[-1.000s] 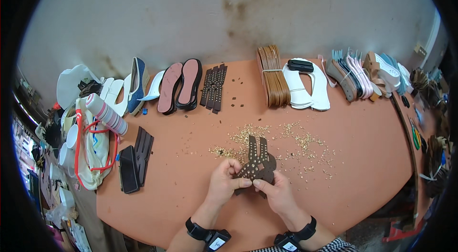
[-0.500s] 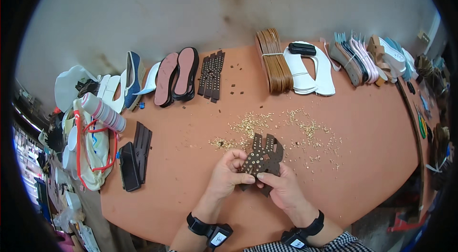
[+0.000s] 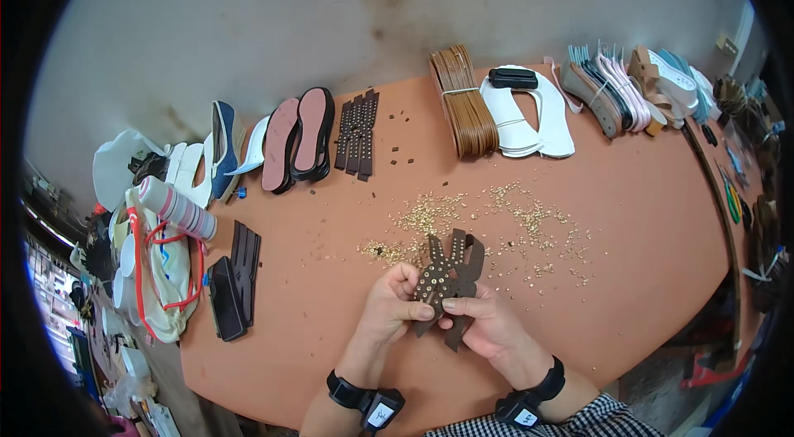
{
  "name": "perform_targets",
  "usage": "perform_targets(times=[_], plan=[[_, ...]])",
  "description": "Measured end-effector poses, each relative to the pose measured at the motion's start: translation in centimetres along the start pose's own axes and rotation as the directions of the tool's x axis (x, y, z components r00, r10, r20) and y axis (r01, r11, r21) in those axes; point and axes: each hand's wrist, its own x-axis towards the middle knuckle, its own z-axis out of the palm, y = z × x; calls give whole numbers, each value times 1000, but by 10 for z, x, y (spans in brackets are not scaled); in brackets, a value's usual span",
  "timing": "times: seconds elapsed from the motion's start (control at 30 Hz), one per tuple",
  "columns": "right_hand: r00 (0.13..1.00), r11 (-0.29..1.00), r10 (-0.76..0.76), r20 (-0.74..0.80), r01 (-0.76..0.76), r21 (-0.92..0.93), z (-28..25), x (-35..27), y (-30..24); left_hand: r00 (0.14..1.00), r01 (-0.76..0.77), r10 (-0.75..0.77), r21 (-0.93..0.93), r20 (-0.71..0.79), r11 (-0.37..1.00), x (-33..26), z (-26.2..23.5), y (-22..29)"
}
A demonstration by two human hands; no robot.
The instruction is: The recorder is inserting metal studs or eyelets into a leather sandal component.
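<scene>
Both hands, the left hand [image 3: 395, 305] and the right hand [image 3: 488, 328], grasp a brown studded strap piece [image 3: 447, 273] just above the bench [image 3: 645, 214] at its near edge. It already carries many gold studs, and loose studs [image 3: 496, 218] lie scattered at twelve o'clock from it, so studding looks partly done, while finished-looking studded strips [image 3: 356, 133] lie well apart at eleven o'clock.

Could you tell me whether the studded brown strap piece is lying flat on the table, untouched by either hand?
No, both the left hand and the right hand hold the strap piece up above the table.
</scene>
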Motion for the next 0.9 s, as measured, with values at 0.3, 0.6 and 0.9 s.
perform_targets(times=[0.3, 0.6, 0.9], plan=[[999, 998, 29, 23, -30, 52, -1, -1, 3, 999, 39, -42, -77, -31, 996, -3, 0, -2], [992, 972, -124, 1, 122, -200, -6, 5, 7, 998, -36, 43, 131, -48, 991, -1, -5, -5], [996, 996, 82, 33, -83, 36, -9, 6, 0, 999, 32, -31, 11, -35, 999, -1, 0, -1]])
